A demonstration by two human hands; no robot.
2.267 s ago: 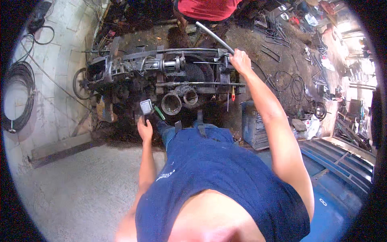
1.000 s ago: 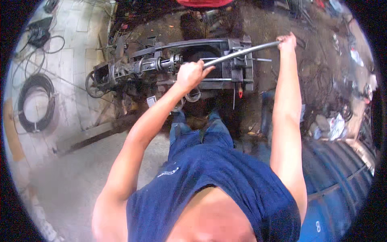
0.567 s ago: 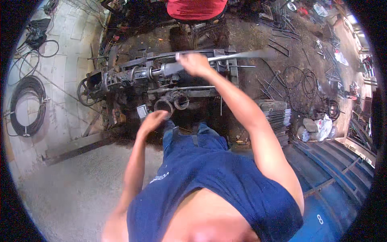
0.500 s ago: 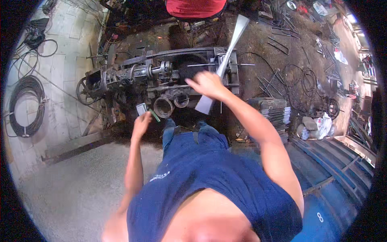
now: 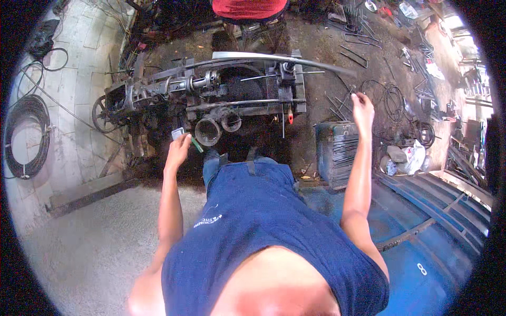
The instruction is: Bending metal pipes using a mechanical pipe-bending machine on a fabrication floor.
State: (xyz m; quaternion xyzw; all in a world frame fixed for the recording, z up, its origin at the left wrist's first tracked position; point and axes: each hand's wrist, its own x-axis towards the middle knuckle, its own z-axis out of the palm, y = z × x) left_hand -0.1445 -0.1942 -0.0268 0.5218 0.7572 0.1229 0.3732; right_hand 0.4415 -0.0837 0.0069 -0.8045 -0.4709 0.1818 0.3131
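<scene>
At the left of the machine, my left hand [image 5: 180,150] is closed round a small tool with a flat, pale rectangular end [image 5: 178,132] and a thin green part [image 5: 197,145] showing beyond the fingers; its kind I cannot make out. Out to the right, my right hand [image 5: 363,113] is raised with fingers loosely bent and slightly apart, nothing visible in it. A long flat metal bar [image 5: 242,55] lies across the machine's top at its upright post. Its right end is smeared by motion, near but apart from my right fingertips. The greasy, dark machine [image 5: 184,87] stands in front of me.
A stack of thin metal pieces [image 5: 342,158] stands right of the machine. Bent rods [image 5: 353,57] and cables [image 5: 392,105] lie on the dirty floor. Coiled cable [image 5: 26,137] rests at the left. Blue metal panels [image 5: 416,226] are at lower right. A red seat [image 5: 247,9] is beyond the machine.
The bar has swung from a steep slant to nearly level across the machine. My right hand has moved off it, to the right. My left hand still holds the small tool.
</scene>
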